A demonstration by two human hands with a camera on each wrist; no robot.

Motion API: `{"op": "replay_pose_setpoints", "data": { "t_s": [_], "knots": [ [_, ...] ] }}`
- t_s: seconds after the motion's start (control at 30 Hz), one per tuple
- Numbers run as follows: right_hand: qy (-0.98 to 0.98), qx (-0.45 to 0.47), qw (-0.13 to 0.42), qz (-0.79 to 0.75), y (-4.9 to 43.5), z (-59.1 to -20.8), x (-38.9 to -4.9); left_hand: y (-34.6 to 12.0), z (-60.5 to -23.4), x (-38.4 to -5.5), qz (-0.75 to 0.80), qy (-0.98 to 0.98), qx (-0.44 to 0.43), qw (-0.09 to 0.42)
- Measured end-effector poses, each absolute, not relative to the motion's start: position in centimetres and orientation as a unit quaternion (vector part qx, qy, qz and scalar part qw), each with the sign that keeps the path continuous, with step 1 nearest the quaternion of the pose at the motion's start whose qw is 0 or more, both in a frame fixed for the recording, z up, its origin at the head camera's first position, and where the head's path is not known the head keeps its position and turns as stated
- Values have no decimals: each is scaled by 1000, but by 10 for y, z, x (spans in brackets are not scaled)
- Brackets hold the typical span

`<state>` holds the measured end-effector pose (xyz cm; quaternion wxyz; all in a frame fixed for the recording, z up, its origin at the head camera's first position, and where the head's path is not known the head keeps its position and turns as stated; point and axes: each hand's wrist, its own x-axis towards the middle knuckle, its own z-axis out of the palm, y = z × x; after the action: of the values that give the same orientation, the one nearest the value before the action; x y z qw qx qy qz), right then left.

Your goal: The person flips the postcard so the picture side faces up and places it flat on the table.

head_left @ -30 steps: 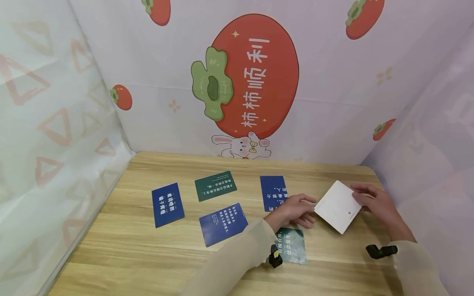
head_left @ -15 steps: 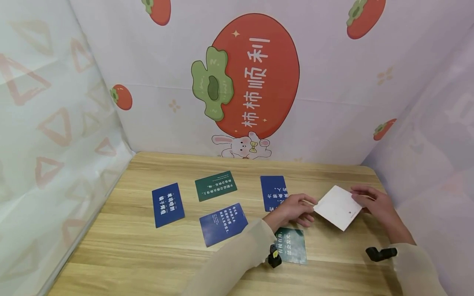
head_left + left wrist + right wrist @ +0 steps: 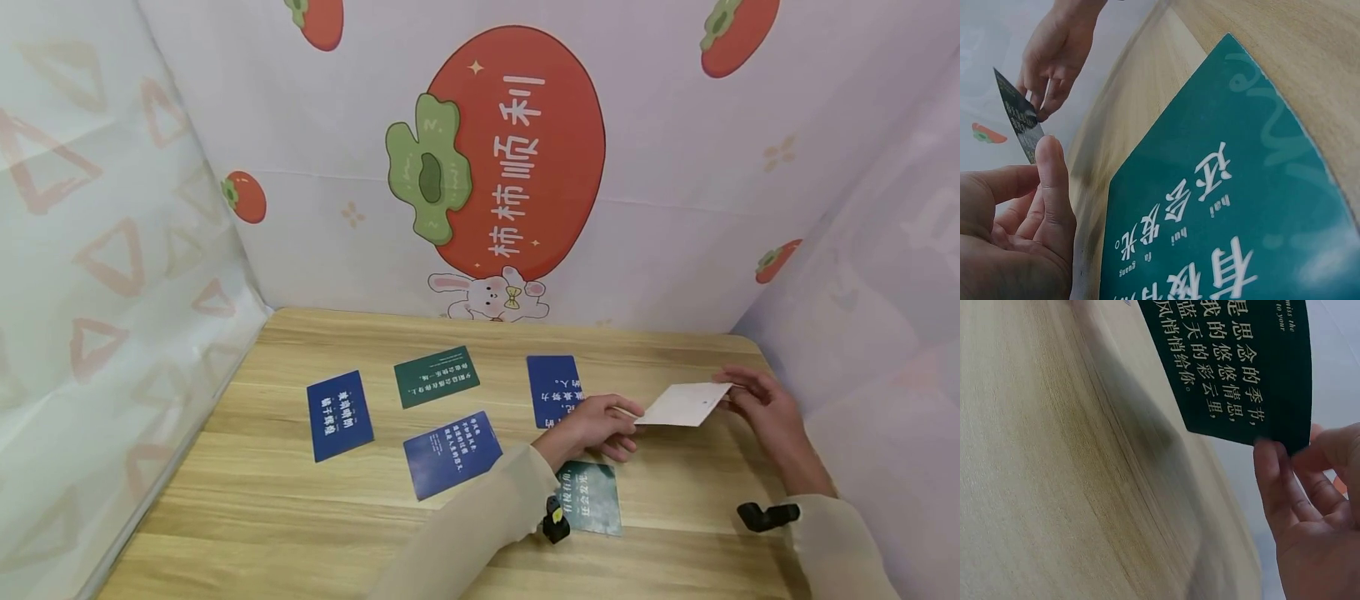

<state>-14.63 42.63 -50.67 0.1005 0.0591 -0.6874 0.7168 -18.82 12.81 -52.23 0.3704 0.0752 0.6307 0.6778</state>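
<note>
Between both hands is a card (image 3: 684, 403), held above the table with its white back facing up in the head view. The right wrist view shows the green printed face of this card (image 3: 1241, 369), lettered in pale characters. My left hand (image 3: 600, 427) pinches its left corner between thumb and fingers, as the left hand (image 3: 1022, 231) also shows in the left wrist view. At the opposite end, my right hand (image 3: 761, 417) pinches the edge; fingertips of the right hand (image 3: 1316, 494) lie against the green face. Beneath my left wrist lies a green card (image 3: 596, 500), partly covered by the sleeve.
Flat on the wooden table (image 3: 247, 508) are a blue card (image 3: 340, 415) at left, a green card (image 3: 437, 377) behind, a blue card (image 3: 452, 455) mid-table and another blue card (image 3: 552, 387) partly behind my left hand. Printed cloth (image 3: 645, 267) encloses the back and sides.
The held card has tilted, so its white back looks much narrower from above. My right hand has shifted slightly up in view; my left hand has stayed nearly still.
</note>
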Motion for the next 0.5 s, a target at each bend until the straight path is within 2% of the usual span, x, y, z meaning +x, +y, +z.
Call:
{"op": "replay_pose_setpoints", "data": {
  "t_s": [0.23,0.5],
  "knots": [
    [-713,66,131,686,423,-506,-148,126,-519,-187,675,622,81,388],
    [-674,65,111,728,420,-503,-147,126,-518,-186,671,624,92,389]
  ]
}}
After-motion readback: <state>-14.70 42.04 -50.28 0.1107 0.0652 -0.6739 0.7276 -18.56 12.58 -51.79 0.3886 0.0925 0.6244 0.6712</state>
